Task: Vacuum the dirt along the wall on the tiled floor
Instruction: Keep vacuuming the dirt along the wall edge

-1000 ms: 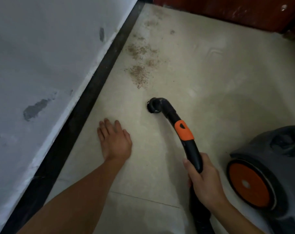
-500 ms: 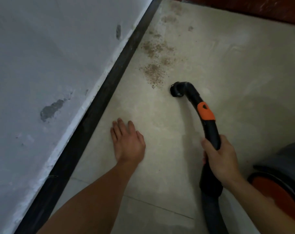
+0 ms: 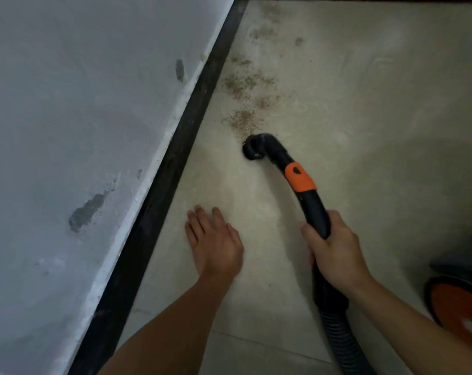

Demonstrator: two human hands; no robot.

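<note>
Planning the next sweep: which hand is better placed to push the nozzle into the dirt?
Right hand: it already grips the black vacuum hose handle, nozzle at the brown dirt patch. Left hand lies flat on the tile.

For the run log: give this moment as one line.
right hand: grips vacuum handle | nozzle: at near edge of dirt | left hand: flat on floor

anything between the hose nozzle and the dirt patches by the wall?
Nothing visible. The nozzle sits at the near edge of the dirt, with only bare tile beyond along the baseboard. The left hand rests flat on the floor behind the nozzle; the right hand grips the handle.
</note>
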